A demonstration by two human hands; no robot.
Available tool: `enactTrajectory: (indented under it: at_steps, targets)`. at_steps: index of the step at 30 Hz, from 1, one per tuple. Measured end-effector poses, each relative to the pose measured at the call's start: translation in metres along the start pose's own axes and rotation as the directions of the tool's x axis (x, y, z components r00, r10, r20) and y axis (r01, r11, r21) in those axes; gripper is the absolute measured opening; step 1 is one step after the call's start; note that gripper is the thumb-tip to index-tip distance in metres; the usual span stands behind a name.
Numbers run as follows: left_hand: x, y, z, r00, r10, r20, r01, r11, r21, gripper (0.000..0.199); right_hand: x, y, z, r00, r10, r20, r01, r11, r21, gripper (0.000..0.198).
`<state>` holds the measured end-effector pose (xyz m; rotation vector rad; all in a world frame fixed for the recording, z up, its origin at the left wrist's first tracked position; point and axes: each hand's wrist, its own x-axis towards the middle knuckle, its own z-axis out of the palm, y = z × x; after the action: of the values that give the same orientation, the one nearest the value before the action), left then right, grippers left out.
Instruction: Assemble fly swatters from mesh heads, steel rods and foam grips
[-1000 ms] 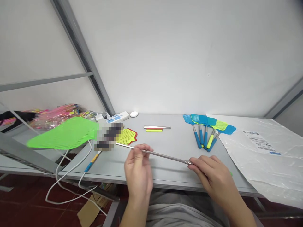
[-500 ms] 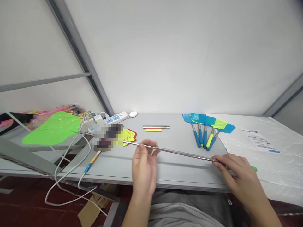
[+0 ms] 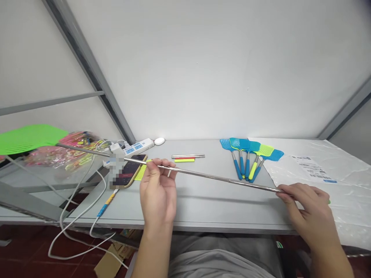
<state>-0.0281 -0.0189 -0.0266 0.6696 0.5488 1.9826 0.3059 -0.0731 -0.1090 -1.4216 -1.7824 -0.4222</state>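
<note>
A long telescopic fly swatter stretches across the view, its metal rod running from lower right to upper left. Its bright green mesh head hangs in the air at the far left, beyond the grey table. My left hand pinches the rod near its middle, palm toward me. My right hand grips the rod's handle end at the right, and a bit of green grip shows past the fingers.
Several blue and green short swatters lie at the back right. Collapsed rods with a yellow grip lie mid-table. A phone, power strip, white cables, a bag of colourful parts and a plastic sheet surround them.
The rod has been drawn out longer. My right hand moved right with the handle, the green head travelled further left and higher, and my left hand shifted slightly left along the rod.
</note>
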Motion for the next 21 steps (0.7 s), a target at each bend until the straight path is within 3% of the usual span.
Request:
enactTrajectory:
  at_steps: [4,9,15,21]
  targets:
    - [-0.012,-0.025,0.012,0.989,-0.138,0.053,0.134,0.988,0.072,0.021,-0.003,-0.008,-0.005,0.993,0.059,-0.100,-0.067,0.994,-0.083,0.013]
    - [-0.034,-0.054,0.020,0.918,-0.341,0.204,0.302,0.933,0.196,0.032,0.002,-0.031,-0.002,0.991,0.037,-0.130,-0.047,0.996,-0.080,0.010]
    - [-0.021,-0.048,0.025,0.967,-0.186,0.172,0.158,0.973,0.166,0.028,0.010,-0.046,0.006,0.997,-0.016,-0.076,0.016,1.000,0.002,0.013]
    - [0.007,-0.034,0.016,0.978,-0.155,0.142,0.137,0.982,0.126,0.028,0.015,-0.047,0.012,0.996,0.048,-0.076,-0.049,0.999,-0.017,0.009]
